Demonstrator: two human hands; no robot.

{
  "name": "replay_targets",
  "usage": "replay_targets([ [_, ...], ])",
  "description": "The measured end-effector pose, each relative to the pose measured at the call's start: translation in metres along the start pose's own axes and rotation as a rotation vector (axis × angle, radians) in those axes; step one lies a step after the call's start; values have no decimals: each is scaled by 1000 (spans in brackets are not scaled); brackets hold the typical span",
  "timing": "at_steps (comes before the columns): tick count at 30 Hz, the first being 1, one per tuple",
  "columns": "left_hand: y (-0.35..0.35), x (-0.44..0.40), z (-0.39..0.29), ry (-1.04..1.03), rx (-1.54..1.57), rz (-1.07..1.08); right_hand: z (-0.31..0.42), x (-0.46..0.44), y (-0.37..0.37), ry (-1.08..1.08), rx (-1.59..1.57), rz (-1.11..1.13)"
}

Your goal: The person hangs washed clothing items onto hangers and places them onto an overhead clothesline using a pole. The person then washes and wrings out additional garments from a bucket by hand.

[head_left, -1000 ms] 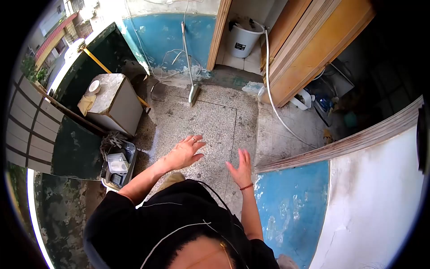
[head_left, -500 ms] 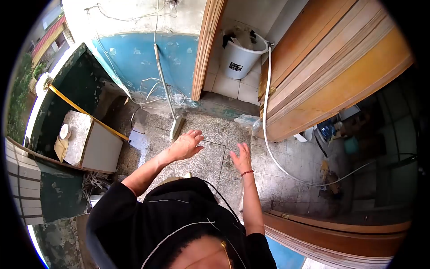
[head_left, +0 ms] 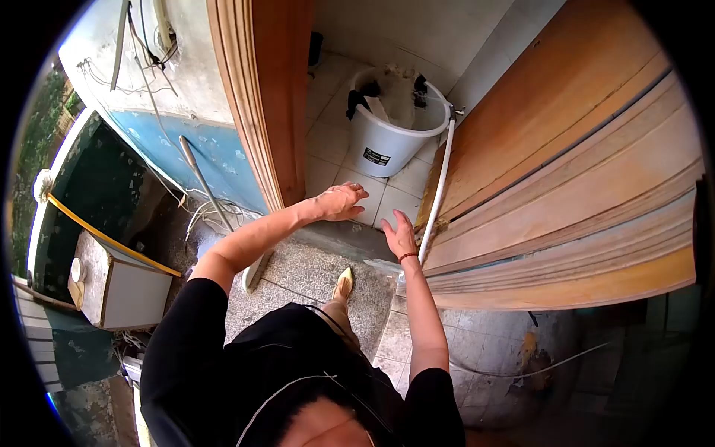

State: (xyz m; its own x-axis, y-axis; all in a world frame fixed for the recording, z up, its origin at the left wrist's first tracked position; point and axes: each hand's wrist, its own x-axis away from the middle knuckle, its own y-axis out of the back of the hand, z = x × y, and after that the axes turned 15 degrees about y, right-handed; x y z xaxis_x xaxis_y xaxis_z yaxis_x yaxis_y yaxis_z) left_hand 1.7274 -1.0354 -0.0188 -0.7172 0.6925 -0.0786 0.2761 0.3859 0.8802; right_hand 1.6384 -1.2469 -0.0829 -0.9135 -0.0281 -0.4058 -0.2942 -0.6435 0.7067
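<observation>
My left hand [head_left: 339,202] reaches out in front of the doorway, fingers apart and holding nothing. To its right, my right hand [head_left: 401,235] is also open and empty, with a red bracelet on the wrist. Beyond both hands a white bucket [head_left: 387,149] stands on the tiled floor inside the doorway, with pale and black items in it. A white hose [head_left: 439,186] runs down beside the bucket, just right of my right hand. Neither hand touches the bucket or the hose.
A wooden door frame [head_left: 261,104] rises on the left of the doorway, a wooden door [head_left: 551,141] on the right. A broom [head_left: 202,179] leans on the blue wall. Far left are a small cabinet [head_left: 134,290] and a yellow pole [head_left: 112,236]. A raised sill crosses the doorway.
The view has moved forward and turned toward the doorway, so the bucket looks larger and nearer. Both hands stay raised and open. A foot in a yellow shoe now shows below.
</observation>
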Motion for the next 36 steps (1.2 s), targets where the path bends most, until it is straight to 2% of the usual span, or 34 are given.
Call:
replay_targets([
  [1,-9,-43,11,13,-6,-12,-24,-35,-2,11,-6,7],
  [4,-22,-156,34,213,-67,159,-91,-125,-8,9,-14,33],
  [7,-41,-240,68,302,-76,118,-166,-199,-21,13,34,77],
  [9,-52,-292,94,326,-138,171,-205,-235,-28,31,253,231],
  [11,-66,-337,125,340,-192,226,-237,-267,-35,1,264,285],
  [12,-74,-359,139,285,-321,213,-249,-280,-37,-4,318,337],
  [15,-89,-421,175,398,-233,179,-284,-310,-48,-29,395,414],
  [16,-102,-440,194,294,-249,96,-296,-317,-52,1,454,465],
  [17,-106,-457,201,288,-248,103,-303,-322,-56,29,513,516],
  [19,-114,-490,213,359,-238,206,-317,-326,-70,-75,462,595],
  [20,-130,-504,231,244,-244,164,-320,-326,-78,-65,486,580],
  [22,-168,-529,265,245,-335,212,-324,-326,-86,-61,478,547],
  [25,-186,-540,283,261,-462,322,-331,-318,-99,8,444,379],
  [29,-206,-552,312,267,-633,429,-319,-330,-97,-49,385,415],
  [31,-201,-555,309,227,-597,497,-319,-332,-96,-43,316,412],
  [33,-183,-555,300,179,-523,567,-305,-345,-88,-116,435,598],
  [36,-119,-556,277,124,-368,609,-301,-362,-86,-148,453,700],
])
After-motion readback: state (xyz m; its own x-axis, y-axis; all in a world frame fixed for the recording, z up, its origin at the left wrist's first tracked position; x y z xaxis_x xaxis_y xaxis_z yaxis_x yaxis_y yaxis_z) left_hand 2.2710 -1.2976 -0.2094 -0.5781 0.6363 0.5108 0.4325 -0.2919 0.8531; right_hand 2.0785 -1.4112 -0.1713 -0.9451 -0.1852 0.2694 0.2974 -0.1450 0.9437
